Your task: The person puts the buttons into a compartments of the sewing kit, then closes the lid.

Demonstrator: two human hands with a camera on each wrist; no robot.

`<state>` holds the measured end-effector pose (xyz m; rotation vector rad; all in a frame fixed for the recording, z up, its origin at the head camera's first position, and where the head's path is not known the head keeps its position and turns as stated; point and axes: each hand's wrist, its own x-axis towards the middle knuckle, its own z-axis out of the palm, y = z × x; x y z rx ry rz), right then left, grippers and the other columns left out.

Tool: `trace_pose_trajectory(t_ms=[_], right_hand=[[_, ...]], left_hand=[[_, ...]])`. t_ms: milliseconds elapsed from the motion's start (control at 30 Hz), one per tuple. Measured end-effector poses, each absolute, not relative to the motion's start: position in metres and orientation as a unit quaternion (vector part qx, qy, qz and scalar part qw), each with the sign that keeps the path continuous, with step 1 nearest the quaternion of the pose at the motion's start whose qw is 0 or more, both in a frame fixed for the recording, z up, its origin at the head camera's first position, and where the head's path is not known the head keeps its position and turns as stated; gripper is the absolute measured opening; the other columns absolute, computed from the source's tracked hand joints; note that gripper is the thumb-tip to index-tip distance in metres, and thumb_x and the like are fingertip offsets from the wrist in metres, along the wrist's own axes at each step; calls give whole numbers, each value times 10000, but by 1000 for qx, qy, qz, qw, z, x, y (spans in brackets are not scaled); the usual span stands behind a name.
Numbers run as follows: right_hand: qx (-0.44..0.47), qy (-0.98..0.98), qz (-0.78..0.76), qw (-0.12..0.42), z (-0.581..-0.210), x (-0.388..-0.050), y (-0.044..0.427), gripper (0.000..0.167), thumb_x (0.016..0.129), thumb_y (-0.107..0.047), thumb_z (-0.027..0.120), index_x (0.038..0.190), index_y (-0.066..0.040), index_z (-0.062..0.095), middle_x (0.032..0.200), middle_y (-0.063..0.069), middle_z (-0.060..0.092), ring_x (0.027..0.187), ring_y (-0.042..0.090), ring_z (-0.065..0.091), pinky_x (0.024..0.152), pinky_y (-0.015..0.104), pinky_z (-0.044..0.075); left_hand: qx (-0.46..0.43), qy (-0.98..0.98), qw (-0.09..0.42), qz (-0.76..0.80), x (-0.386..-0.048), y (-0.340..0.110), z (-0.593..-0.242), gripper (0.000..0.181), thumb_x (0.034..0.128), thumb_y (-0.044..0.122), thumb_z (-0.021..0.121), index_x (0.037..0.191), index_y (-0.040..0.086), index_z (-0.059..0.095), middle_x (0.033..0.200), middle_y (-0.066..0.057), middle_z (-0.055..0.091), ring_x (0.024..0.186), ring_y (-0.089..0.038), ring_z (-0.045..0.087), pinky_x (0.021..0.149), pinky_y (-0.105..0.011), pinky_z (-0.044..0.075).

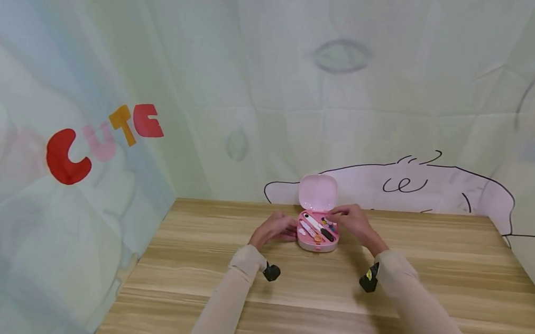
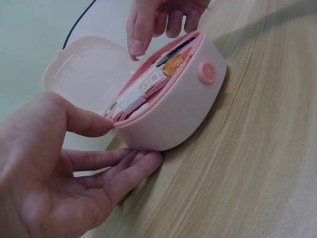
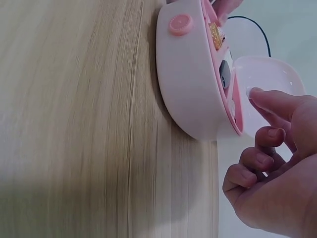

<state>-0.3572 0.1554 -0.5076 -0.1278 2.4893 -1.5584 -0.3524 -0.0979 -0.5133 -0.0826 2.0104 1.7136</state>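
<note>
A small pink-and-white sewing box point(image 1: 316, 248) stands on the table with its lid point(image 1: 318, 192) raised at the back. Inside lie a folded tape measure point(image 2: 152, 82), a black-handled tool point(image 1: 327, 235) and an orange-gold piece point(image 2: 173, 64). My left hand point(image 2: 64, 158) holds the box's left side, thumb at the rim and fingers low against the wall near the base. Above the box's right part, my right hand point(image 3: 282, 148) pinches a small white piece point(image 3: 248, 91) between thumb and forefinger, its other fingers curled. The kind of that piece cannot be made out.
The wood-grain table point(image 1: 311, 319) stretches in front of the box and to both sides. Right behind its far edge hangs a printed curtain point(image 1: 234, 106) with drawn figures and coloured letters. A round pink catch point(image 2: 206, 72) juts from the box's front.
</note>
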Motion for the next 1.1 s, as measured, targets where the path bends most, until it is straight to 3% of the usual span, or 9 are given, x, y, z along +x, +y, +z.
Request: trace_pose_trajectory(t_ms=[233,533,767,967,1100], right_hand=[[-28,840,-532,99,-509,-357,149,236,1002,-183,696,1149,-11,762,1103,127,703,997,272,539,783,322,457],[-37,838,-538,90,-510,-357,147,324,1044,-233,652,1310,-60,715,1222,142,682,1009,267,545,749,294,469],[-45,837,-546,18,-505,-358,154,385,1027,-305,681,1344,-88,699,1031,152,636,894,280,490,652,284,398],[-13,828,-561,-13,-503,-362,162,437,1021,-365,681,1384,-121,675,1121,193,640,901,269,472,684,302,415],[16,820,-572,-20,-503,-365,165,476,1019,-385,680,1420,-131,646,1103,141,617,927,259,474,704,307,418]], left_hand=[[-27,741,247,624,-352,-98,-512,247,1013,94,579,1138,-91,686,1010,-169,723,842,-197,686,882,-369,619],[-33,744,246,620,-353,-98,-514,245,1004,97,586,1141,-81,682,994,-153,724,842,-195,683,848,-343,626],[-36,741,246,624,-354,-99,-513,254,1012,101,584,1157,-86,678,1008,-162,723,853,-198,686,859,-349,624],[-35,742,244,623,-353,-99,-513,249,1006,94,582,1145,-88,679,990,-156,721,839,-194,683,841,-338,627],[-38,745,244,619,-353,-99,-512,249,1004,98,588,1145,-85,681,1008,-167,723,845,-200,686,841,-341,627]])
